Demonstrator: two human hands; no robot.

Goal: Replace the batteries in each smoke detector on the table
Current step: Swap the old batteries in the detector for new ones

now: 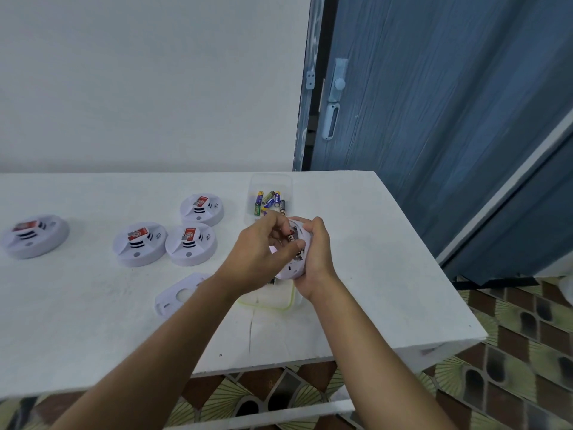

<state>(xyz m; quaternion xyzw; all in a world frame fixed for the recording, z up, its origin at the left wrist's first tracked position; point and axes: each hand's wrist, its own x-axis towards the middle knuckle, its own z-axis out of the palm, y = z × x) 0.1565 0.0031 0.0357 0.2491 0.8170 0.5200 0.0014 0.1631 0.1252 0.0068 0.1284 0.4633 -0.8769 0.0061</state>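
My right hand [314,259] grips a white round smoke detector [294,268], turned over so its open battery bay faces me, above the table. My left hand [263,252] reaches into that bay, its fingers pinching a battery [291,236] there. Several other white detectors with red labels sit on the table: one at the far left [35,235], two side by side [139,243] [190,243], and one behind them [202,209]. A detached white backplate [176,294] lies flat under my left forearm.
A clear plastic tub [269,184] with several loose batteries stands behind my hands. A second clear tub with a yellow-green rim [279,301] sits under my hands. The white table [387,274] ends at right, beside a blue door [434,119]; patterned floor lies below.
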